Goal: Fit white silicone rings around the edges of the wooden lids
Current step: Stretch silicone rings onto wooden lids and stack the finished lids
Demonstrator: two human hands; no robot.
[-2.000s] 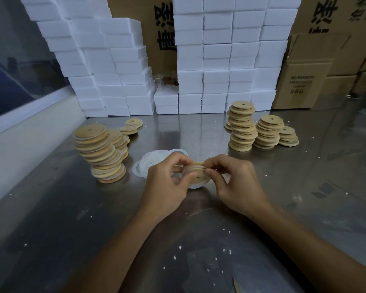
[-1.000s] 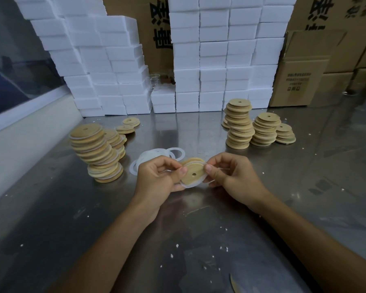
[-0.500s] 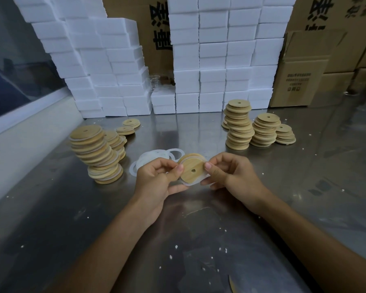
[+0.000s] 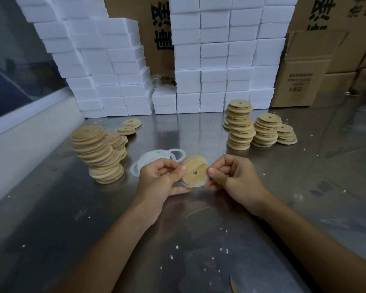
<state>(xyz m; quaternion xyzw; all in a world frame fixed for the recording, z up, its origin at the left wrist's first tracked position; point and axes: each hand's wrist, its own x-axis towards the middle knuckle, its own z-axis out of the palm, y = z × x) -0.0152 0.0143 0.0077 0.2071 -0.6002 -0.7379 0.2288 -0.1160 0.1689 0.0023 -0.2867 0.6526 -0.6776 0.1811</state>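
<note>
**Silicone ring part-seated on lid held between both hands**

Wooden lid (image 4: 193,171), round with a small centre hole, is held above the steel table (image 4: 199,240), pinched at its left edge by the left hand (image 4: 156,178) and at its right edge by the right hand (image 4: 234,176). Each thumb lies on the near face, with the remaining fingers curled behind. White silicone ring (image 4: 193,185) shows only along the lower rim, between the two thumbs.

Recommended practice: keep one thumb pinning the seated section, walk the other round the rim in short presses, and turn the lid so the unseated arc faces the fingers. Stretch evenly to avoid the ring rolling off.

Not verifiable: ring seating along the upper rim and on the back face, hidden by lid and fingers. Spare rings (image 4: 156,159) beyond the left knuckles are partly covered.
</note>
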